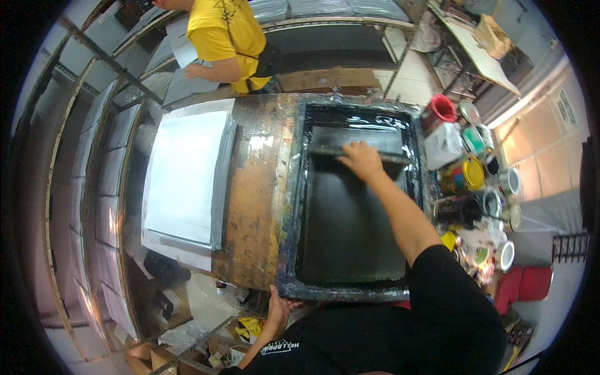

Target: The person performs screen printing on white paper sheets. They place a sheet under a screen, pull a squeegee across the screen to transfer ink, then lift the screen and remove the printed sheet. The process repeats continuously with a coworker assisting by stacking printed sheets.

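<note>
A screen-printing frame (pixel 350 292) lies on the wooden table, its mesh (pixel 350 237) dark and coated with wet black ink along the far end and sides. My right hand (pixel 364 161) reaches across it, fingers closed over a dark squeegee (pixel 394 159) that spans the mesh near the far end. Beyond the squeegee a paler grey strip of mesh shows. At the frame's near left corner, my left hand (pixel 281 309) grips the edge, with some fingers partly hidden below it. Left of the frame is a stack of white paper sheets (pixel 187 175).
Ink-stained wooden tabletop (pixel 253 212) separates paper and frame. Paint cans and tubs, including a yellow can (pixel 465 175) and red tub (pixel 440 109), crowd the right. Racks with sheets (pixel 112 212) stand left. A person in a yellow shirt (pixel 228 37) stands beyond the table, holding a sheet.
</note>
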Tool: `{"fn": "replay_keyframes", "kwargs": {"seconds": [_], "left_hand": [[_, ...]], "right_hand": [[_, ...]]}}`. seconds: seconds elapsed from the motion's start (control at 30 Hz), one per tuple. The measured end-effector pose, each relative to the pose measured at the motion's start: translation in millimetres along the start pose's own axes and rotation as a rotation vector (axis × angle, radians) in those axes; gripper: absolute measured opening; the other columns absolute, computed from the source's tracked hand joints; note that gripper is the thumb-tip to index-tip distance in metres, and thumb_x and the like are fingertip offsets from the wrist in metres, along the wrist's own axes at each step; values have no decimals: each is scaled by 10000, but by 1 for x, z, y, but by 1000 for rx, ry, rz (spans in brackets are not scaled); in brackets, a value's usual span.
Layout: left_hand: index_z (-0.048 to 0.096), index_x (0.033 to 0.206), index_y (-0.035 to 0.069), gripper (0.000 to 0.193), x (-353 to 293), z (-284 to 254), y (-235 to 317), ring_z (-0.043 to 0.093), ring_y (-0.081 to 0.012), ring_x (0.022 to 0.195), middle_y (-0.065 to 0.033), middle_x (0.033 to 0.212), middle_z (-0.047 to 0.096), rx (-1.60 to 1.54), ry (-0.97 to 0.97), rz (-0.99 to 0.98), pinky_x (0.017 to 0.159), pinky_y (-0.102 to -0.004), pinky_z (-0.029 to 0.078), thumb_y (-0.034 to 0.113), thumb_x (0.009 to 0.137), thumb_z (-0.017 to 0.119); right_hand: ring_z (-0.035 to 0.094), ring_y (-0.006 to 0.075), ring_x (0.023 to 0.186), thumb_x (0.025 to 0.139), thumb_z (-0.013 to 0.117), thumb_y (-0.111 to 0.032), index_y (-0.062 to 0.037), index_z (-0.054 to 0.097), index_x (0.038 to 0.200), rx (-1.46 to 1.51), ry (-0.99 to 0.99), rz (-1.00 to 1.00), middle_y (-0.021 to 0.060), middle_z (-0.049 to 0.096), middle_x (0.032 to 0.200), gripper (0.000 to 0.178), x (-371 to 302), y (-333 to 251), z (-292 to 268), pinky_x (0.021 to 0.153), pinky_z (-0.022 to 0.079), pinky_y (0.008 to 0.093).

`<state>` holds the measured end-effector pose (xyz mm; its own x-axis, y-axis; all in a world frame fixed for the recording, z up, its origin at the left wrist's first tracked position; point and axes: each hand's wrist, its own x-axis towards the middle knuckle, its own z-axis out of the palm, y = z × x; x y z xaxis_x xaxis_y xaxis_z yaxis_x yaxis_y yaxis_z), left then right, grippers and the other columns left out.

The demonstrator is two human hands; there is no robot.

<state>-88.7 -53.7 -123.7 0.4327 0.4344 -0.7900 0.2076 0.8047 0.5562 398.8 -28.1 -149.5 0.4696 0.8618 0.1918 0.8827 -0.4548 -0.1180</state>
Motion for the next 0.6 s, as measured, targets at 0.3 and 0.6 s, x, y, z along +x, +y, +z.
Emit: {"fn": "replay_keyframes", "kwargs": {"seconds": [0.3,0.6], "left_hand": [[352,1456,-38,877,-35,-8,39,536,-421,1325,-284,1371,566,-43,-433,172,1120,-563,434,713,1010,283],[194,1608,35,926,-82,95,156,235,-467,1514,-385,1564,283,188,-854,942,1222,-569,236,703,997,386]], "right_hand": [[658,349,887,905,691,-454,-51,555,1029,174,-228,-2,145,613,956,443,-227,-162,-182,702,568,480],[621,298,900,898,629,-398,-70,627,917,-195,484,-30,113,643,879,329,-145,-169,-332,852,402,509]]}}
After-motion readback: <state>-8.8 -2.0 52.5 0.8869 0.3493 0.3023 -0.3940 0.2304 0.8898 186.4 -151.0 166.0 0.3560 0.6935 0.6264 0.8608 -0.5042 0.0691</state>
